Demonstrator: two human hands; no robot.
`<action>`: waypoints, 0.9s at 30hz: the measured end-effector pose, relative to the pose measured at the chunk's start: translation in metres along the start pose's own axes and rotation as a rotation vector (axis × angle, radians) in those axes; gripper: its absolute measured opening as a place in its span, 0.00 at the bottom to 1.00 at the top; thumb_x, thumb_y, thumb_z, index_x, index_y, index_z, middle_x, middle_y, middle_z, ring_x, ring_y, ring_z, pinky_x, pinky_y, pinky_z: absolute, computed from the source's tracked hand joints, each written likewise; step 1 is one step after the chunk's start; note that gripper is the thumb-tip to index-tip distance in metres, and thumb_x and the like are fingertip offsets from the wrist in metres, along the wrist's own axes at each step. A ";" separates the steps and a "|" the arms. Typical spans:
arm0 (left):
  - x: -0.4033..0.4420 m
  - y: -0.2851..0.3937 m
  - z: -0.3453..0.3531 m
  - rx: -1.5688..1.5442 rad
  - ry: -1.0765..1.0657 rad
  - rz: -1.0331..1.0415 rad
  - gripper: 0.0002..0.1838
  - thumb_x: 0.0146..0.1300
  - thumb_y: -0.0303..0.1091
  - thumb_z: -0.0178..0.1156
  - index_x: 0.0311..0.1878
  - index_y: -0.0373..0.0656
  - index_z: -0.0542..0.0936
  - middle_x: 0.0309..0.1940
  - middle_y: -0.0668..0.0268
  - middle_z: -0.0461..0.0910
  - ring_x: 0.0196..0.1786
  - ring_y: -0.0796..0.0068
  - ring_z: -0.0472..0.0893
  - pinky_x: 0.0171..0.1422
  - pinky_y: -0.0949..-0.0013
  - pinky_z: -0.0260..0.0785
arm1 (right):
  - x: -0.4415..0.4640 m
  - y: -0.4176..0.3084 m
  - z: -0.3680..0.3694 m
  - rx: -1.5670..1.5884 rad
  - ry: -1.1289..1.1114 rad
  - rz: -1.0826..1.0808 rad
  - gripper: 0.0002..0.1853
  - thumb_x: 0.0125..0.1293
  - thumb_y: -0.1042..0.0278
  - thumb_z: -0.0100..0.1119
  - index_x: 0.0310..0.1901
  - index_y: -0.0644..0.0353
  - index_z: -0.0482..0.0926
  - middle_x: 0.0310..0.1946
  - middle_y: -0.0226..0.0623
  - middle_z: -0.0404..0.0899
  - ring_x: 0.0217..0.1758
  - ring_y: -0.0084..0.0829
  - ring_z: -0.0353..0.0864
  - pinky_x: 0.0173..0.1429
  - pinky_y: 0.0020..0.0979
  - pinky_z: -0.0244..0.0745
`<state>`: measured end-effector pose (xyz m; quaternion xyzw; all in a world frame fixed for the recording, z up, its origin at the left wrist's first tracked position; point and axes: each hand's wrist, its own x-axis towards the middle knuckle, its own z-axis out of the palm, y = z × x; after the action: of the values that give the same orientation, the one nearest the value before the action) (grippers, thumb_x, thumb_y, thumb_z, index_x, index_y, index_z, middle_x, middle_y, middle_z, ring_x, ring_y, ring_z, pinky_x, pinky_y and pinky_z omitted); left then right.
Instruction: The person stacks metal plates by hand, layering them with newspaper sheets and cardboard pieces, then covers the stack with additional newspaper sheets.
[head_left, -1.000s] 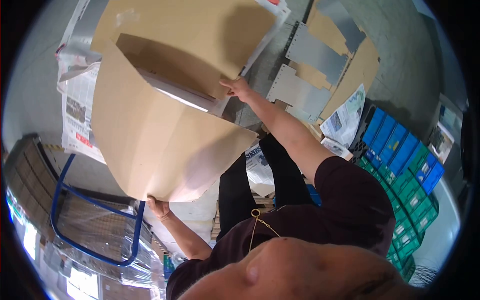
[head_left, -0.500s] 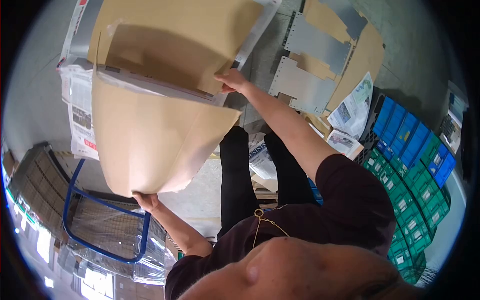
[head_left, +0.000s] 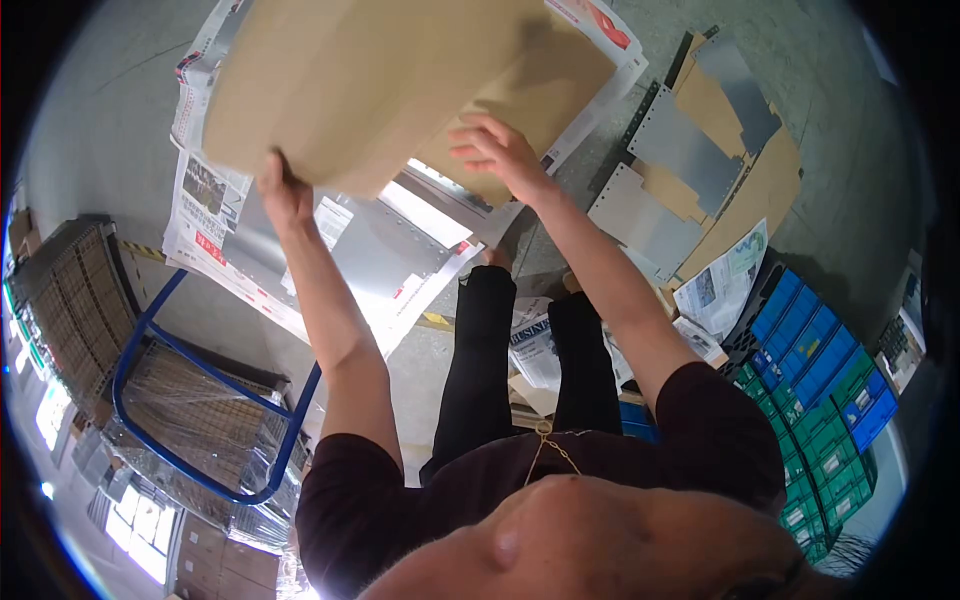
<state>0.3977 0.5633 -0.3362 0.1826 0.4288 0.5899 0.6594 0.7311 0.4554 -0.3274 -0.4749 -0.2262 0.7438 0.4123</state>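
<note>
A large brown paper sheet is lifted and folded back at the top of the head view. My left hand pinches its near left edge, thumb on top. Close to the sheet's right edge is my right hand, fingers spread and gripping nothing; whether the fingertips touch the paper I cannot tell. Beneath the sheet lie shiny flat metal plates, resting on spread newspaper. More brown paper lies flat under the lifted sheet at the right.
On the floor to the right, more metal plates lie on brown sheets. Blue crates and green crates stand at the far right. At left are a blue tubular frame and a wire mesh cart.
The brown sheet's near edge has swung up and away from me with my left hand, uncovering metal plates and newspaper. My right hand has let go and spread its fingers.
</note>
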 end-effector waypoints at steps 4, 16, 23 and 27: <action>0.062 -0.028 0.028 0.019 -0.045 0.018 0.17 0.61 0.24 0.59 0.53 0.37 0.73 0.51 0.62 0.76 0.53 0.68 0.76 0.62 0.65 0.69 | 0.079 0.001 -0.001 -0.060 0.060 -0.022 0.22 0.66 0.55 0.52 0.54 0.63 0.70 0.48 0.39 0.77 0.50 0.32 0.79 0.49 0.31 0.71; 0.128 -0.083 0.001 0.151 0.083 -0.221 0.18 0.60 0.24 0.60 0.53 0.40 0.72 0.48 0.64 0.76 0.52 0.68 0.76 0.53 0.62 0.74 | 0.128 0.050 -0.016 -0.102 0.404 0.084 0.14 0.59 0.64 0.58 0.42 0.65 0.72 0.35 0.40 0.79 0.29 0.28 0.83 0.27 0.24 0.72; 0.123 -0.120 -0.009 0.620 0.426 -0.130 0.16 0.53 0.23 0.66 0.44 0.39 0.72 0.35 0.63 0.78 0.32 0.71 0.78 0.29 0.69 0.72 | 0.108 0.081 -0.014 -0.018 0.549 0.021 0.13 0.63 0.66 0.56 0.44 0.64 0.71 0.34 0.36 0.77 0.30 0.27 0.80 0.31 0.25 0.75; 0.104 -0.131 0.011 0.711 0.422 -0.133 0.30 0.52 0.30 0.63 0.59 0.41 0.63 0.45 0.54 0.73 0.43 0.58 0.75 0.44 0.56 0.71 | 0.074 0.133 -0.023 0.163 0.542 -0.144 0.07 0.63 0.73 0.57 0.42 0.59 0.71 0.29 0.32 0.74 0.27 0.22 0.76 0.31 0.25 0.75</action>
<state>0.4813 0.6323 -0.4639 0.2462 0.7422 0.3856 0.4897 0.6833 0.4413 -0.4727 -0.6043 -0.0806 0.5743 0.5464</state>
